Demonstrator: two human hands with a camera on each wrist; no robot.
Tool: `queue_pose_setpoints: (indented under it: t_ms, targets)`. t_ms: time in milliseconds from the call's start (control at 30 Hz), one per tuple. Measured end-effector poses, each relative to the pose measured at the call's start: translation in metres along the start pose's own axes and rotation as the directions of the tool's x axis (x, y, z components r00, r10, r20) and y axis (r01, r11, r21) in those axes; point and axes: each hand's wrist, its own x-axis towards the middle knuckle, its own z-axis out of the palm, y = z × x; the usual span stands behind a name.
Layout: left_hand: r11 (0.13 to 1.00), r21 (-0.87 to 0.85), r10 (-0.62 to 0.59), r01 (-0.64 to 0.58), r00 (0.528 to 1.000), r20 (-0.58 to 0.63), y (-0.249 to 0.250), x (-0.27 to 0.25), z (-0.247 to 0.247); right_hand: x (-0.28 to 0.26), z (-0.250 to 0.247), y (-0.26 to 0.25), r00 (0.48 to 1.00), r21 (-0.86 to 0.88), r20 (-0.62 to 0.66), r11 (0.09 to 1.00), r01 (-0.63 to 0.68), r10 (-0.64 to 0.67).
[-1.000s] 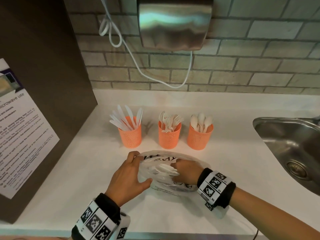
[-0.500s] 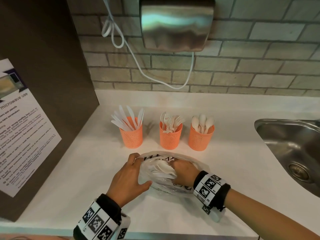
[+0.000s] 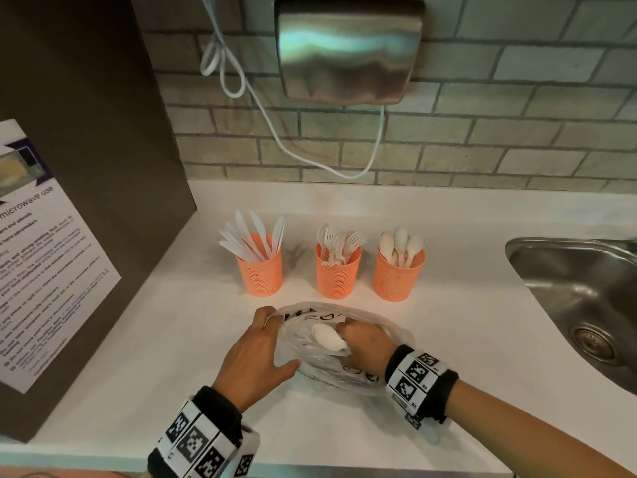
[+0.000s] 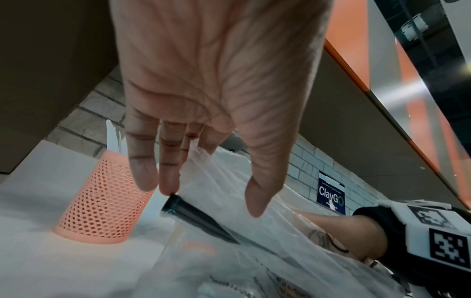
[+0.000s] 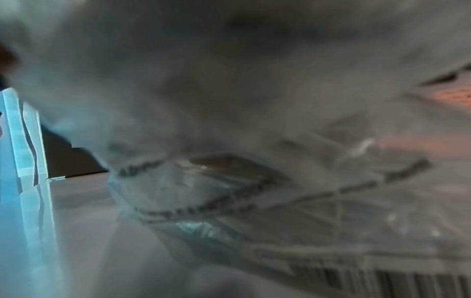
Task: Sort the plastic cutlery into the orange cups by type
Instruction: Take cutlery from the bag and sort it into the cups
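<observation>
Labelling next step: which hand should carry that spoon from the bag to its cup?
Right. The right hand is already inside the plastic bag, gripping the spoon, and the spoon cup is the rightmost one. The left hand is holding the bag's edge open.

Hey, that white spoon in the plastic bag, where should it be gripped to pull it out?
Grip the spoon by its handle end, from the right, where the right hand is inside the bag. Its bowl points left toward the left hand, so the handle likely comes out cleanly.
</observation>
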Motion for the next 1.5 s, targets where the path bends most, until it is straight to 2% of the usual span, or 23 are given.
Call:
queue_pose_setpoints:
  t_ms: [100,267,567,667,1100,1367,1500]
  targets:
    - [1.000,-0.003,-0.006,0.006,1.000,0.007,0.000,-0.001,-0.001,-0.003,0.000,0.001,0.999,0.029,-0.032,0.999,0.032,-0.031]
    - [1.000,-0.008,-0.012,0.012,1.000,-0.009,-0.001,-0.001,-0.004,-0.005,-0.007,0.006,0.994,0.196,-0.094,0.978,0.071,-0.054]
    - [1.000,-0.011,-0.004,0.004,1.000,-0.001,0.003,-0.004,-0.003,-0.002,-0.005,0.005,0.999,0.178,0.016,0.983,-0.041,0.038]
    - [1.000,-0.011,-0.007,0.007,1.000,0.003,0.002,-0.005,-0.001,-0.001,-0.001,0.004,1.000,0.141,-0.005,0.990,-0.024,0.025]
    - [1.000,-0.013,-0.002,0.002,1.000,0.002,-0.001,-0.003,0.004,-0.004,0.000,0.008,1.000,0.214,-0.014,0.977,0.004,-0.001]
    - [1.000,-0.019,-0.003,0.003,1.000,0.001,-0.003,-0.004,0.005,0.000,-0.007,0.006,0.996,0.207,0.083,0.977,-0.047,0.030]
    - [1.000,-0.021,-0.008,0.008,1.000,0.003,-0.003,-0.004,0.005,0.000,-0.009,0.007,0.998,0.238,0.064,0.971,-0.021,0.006]
